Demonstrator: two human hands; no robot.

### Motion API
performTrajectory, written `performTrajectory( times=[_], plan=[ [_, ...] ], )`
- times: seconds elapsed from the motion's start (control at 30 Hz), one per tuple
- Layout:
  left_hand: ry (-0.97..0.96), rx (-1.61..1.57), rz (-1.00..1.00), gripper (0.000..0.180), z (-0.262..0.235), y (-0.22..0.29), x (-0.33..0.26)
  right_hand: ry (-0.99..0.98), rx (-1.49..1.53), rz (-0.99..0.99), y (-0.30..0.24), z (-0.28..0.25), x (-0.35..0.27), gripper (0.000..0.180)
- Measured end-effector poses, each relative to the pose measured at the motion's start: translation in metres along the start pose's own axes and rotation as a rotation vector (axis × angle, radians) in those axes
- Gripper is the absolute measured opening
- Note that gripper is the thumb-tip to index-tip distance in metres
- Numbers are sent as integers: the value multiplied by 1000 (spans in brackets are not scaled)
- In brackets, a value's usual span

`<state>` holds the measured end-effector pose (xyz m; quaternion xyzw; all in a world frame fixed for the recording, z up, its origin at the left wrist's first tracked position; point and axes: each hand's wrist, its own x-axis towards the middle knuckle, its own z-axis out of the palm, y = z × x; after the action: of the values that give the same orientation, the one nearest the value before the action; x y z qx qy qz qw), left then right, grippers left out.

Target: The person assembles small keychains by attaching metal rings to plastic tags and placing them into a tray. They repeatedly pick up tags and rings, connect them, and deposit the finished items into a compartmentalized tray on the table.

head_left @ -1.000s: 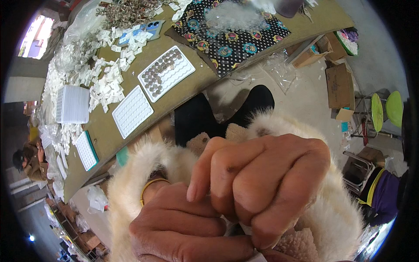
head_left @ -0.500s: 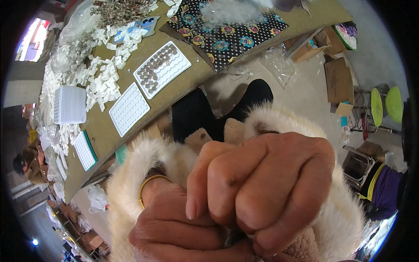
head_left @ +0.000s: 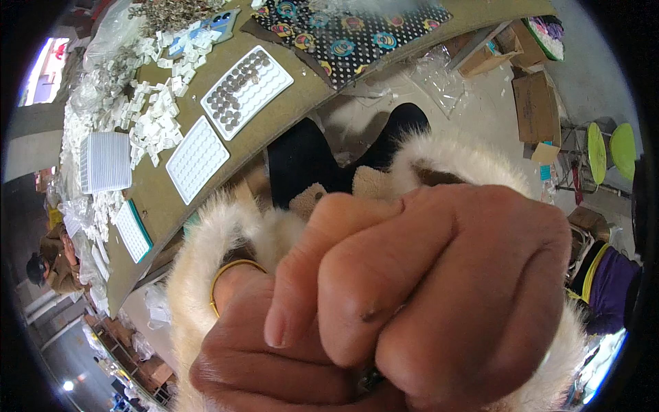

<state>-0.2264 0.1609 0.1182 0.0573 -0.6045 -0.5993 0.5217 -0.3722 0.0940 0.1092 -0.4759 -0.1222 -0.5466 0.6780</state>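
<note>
- We find the left hand point(head_left: 274, 367) and right hand point(head_left: 446, 295) clenched together, apparently grasping a small dark piece point(head_left: 371, 379) between them; its shape and the fingertips are hidden.
- The piece sits low in view, held apart from the desk point(head_left: 158, 196).
- A white tray point(head_left: 272, 86) of dark discs point(head_left: 226, 99) lies beyond the hands.
- We advise a firm, even pinch, wrists steady, knuckles clear of the sightline.
- We judge the fur cuffs point(head_left: 460, 152) a snagging risk.

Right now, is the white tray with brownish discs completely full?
Not full: brownish discs cover one part of the white tray; other hollows show bare.
</note>
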Motion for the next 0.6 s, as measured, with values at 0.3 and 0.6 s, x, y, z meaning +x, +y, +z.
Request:
performTrajectory(
  times=[0.3, 0.6],
  plan=[
    [403, 294, -115, 34, -40, -16, -4, -138, -419, 46, 10, -63, 6, 27],
    [605, 471, -272, 35, -75, -42, -13, -157, -1409, -368, 45, -87, 9, 28]
  ],
)
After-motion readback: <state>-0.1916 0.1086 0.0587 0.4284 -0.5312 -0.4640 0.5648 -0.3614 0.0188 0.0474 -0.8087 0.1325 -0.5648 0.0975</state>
